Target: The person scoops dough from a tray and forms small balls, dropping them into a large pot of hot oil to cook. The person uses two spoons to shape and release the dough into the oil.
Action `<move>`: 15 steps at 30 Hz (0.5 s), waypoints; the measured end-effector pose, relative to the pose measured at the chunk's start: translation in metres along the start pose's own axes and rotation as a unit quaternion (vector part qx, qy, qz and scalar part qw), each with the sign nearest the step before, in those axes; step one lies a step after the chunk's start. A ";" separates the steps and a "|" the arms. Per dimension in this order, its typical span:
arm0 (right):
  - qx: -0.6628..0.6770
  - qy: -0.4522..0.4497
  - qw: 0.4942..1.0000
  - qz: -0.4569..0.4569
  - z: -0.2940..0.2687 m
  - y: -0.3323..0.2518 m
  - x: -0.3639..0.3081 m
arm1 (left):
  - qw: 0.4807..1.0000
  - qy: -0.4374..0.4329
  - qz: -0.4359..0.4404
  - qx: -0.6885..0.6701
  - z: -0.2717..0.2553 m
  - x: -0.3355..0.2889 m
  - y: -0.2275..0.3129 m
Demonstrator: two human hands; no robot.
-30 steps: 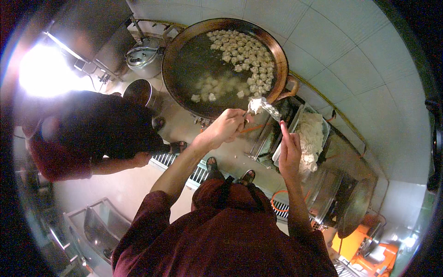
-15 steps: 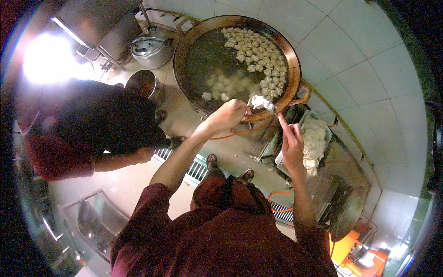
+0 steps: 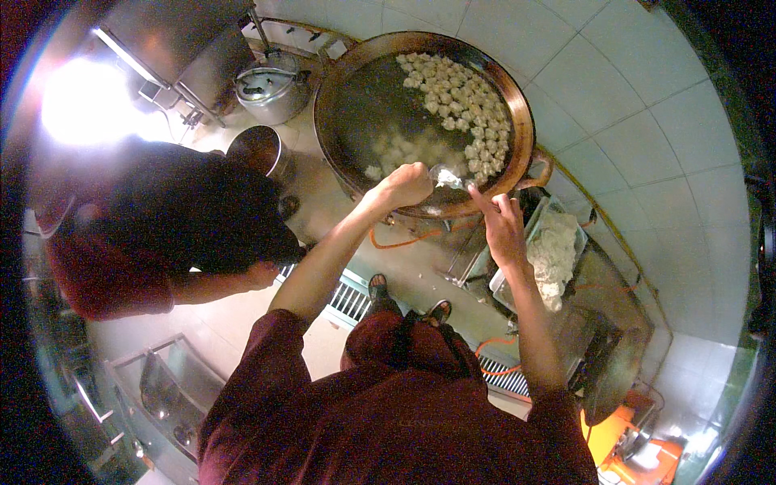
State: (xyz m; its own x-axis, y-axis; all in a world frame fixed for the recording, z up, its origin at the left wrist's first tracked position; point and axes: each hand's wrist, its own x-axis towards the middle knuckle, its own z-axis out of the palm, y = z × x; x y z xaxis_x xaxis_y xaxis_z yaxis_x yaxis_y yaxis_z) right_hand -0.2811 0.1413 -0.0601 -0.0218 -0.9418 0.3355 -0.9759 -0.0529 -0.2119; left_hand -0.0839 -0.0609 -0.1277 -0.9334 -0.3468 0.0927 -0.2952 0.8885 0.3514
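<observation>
Over the near rim of a large round wok (image 3: 525, 121), my left hand (image 3: 408, 184) is closed round the handle of a spoon (image 3: 436, 173), the handle itself mostly hidden in my fist. White paste (image 3: 449, 179) sits in the spoon's bowl. My right hand (image 3: 503, 226) points its index finger at the far end of the spoon, touching or nearly touching the paste, and holds nothing I can see. Many small pale lumps (image 3: 465, 105) float in the liquid along the wok's right side. Cloudier ones (image 3: 412, 149) lie nearer the spoon.
A clear tub (image 3: 529, 242) of white paste stands beside my right forearm. Left of the wok are a lidded silver pot (image 3: 271, 90) and an open metal pot (image 3: 257, 152). Another person in dark clothing (image 3: 178, 218) stands close on my left. A tiled wall (image 3: 622, 137) borders the right.
Less paste shows in the spoon. My right index finger has moved left and up against the spoon's end. The whole view has shifted slightly.
</observation>
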 end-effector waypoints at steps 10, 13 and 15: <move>0.065 0.007 0.996 0.064 0.111 0.028 0.037 | 0.986 0.051 -0.154 -0.026 0.028 0.023 -0.076; 0.067 0.006 0.993 0.102 0.118 0.020 0.029 | 0.973 0.054 -0.217 -0.056 0.021 0.007 -0.079; 0.152 0.049 0.976 0.150 0.104 0.016 0.003 | 0.943 0.054 -0.291 -0.154 0.018 -0.009 -0.076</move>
State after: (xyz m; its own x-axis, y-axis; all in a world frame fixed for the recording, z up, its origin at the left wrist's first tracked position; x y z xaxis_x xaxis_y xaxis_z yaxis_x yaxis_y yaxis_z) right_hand -0.2738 0.1036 -0.1578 -0.3310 -0.8947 0.3000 -0.8133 0.1093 -0.5714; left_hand -0.0566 -0.1199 -0.1718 -0.6006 -0.7918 -0.1115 -0.6626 0.4148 0.6236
